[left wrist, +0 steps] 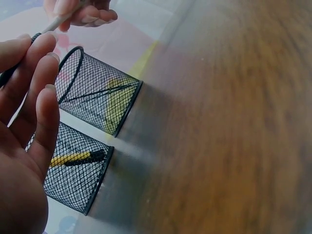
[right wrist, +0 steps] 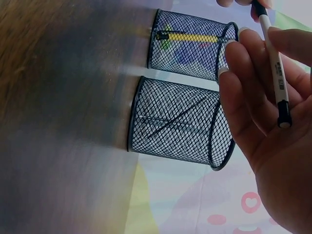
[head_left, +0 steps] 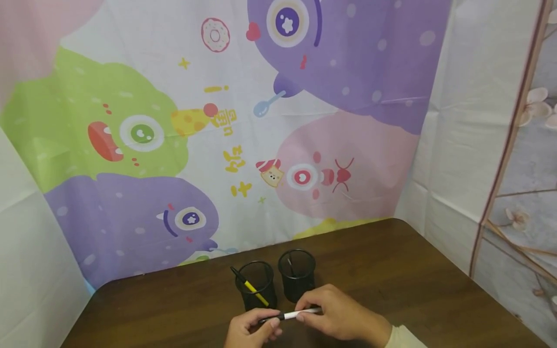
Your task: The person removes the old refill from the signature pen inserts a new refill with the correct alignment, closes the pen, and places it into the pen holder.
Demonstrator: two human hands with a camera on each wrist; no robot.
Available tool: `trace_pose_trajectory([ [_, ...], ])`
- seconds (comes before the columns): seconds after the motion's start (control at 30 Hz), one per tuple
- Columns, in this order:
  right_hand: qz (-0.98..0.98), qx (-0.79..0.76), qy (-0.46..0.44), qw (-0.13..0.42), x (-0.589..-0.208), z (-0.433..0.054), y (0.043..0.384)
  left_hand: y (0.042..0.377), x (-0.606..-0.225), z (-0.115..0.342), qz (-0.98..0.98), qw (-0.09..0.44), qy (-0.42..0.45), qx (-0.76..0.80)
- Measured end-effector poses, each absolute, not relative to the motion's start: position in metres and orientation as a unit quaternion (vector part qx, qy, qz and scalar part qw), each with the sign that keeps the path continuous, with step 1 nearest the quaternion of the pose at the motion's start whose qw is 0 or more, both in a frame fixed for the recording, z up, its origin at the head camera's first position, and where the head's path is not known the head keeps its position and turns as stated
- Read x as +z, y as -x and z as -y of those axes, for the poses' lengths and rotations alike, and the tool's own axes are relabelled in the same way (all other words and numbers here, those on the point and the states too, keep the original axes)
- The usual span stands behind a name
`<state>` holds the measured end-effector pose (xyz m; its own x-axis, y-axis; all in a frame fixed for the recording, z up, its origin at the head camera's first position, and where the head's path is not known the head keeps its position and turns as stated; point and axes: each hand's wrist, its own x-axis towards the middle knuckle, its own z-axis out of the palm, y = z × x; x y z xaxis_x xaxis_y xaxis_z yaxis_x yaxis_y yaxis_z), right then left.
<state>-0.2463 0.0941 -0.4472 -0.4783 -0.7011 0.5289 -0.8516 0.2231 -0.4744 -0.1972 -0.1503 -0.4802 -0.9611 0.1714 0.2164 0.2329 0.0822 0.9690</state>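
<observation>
A white pen with black ends lies level between both hands, in front of two black mesh pen cups. My left hand pinches its black cap end between thumb and fingers. Around the white barrel my right hand closes its thumb and forefinger, and the black tail end points toward the palm in the right wrist view. A yellow pen with black ends leans in the left pen cup. Inside the right pen cup stands a thin dark stick.
The brown wooden table stretches under the cups and hands. Behind it hangs a white cloth printed with cartoon monsters. Pale cloth panels stand at the sides, and a flowered panel shows at the far right.
</observation>
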Motion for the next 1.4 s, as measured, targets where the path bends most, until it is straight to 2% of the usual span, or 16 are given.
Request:
trace_pose_trajectory([
  [0.33,0.779,0.368,-0.497,0.1,-0.4468,-0.0943,0.2458,0.1965,-0.4796,0.1494,0.734,0.024,0.132,-0.665],
  [1.0,0.783,0.352,-0.496,0.131,-0.4462,-0.0934,0.2461,0.1992,-0.4802,0.1509,0.762,0.038,0.14,-0.631],
  [1.4,0.791,0.365,-0.482,0.09,-0.4442,-0.095,0.2417,0.1935,-0.4751,0.1504,0.771,0.007,0.09,-0.631],
])
